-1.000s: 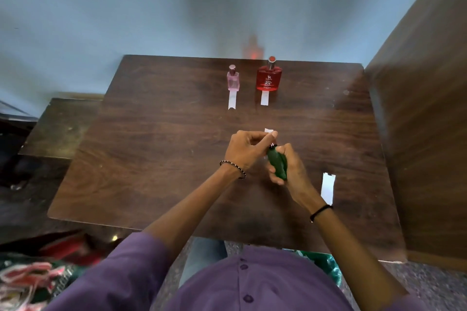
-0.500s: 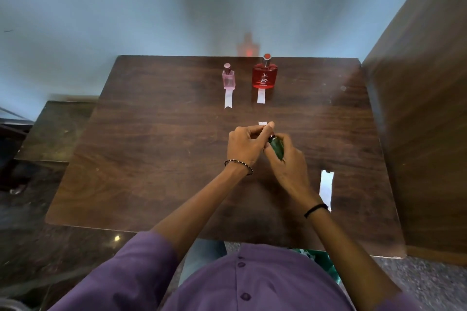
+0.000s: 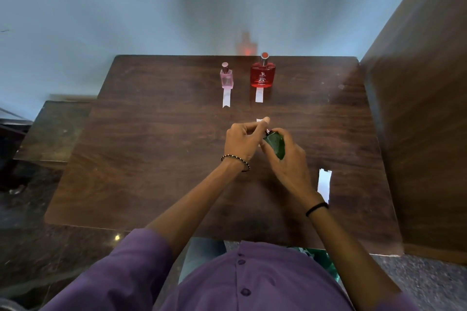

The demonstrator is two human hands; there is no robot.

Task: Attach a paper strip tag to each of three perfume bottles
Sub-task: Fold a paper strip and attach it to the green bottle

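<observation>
One green bottle [image 3: 276, 144] sat gripped in our right hand [image 3: 289, 161] over the table [image 3: 151, 159]; our left hand [image 3: 241, 140] pinched a paper strip [image 3: 259, 120] at its neck.

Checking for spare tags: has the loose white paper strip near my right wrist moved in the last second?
No. The loose white paper strip keeps its place relative to the red glass perfume bottle.

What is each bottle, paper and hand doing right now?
pink bottle, upright, strip tag at its foot
red bottle, upright, shorter strip tag at its foot
green bottle, tilted, gripped by the right hand
left hand, pinches a paper strip at the green bottle's top
spare strip, flat on the table, untouched
</observation>
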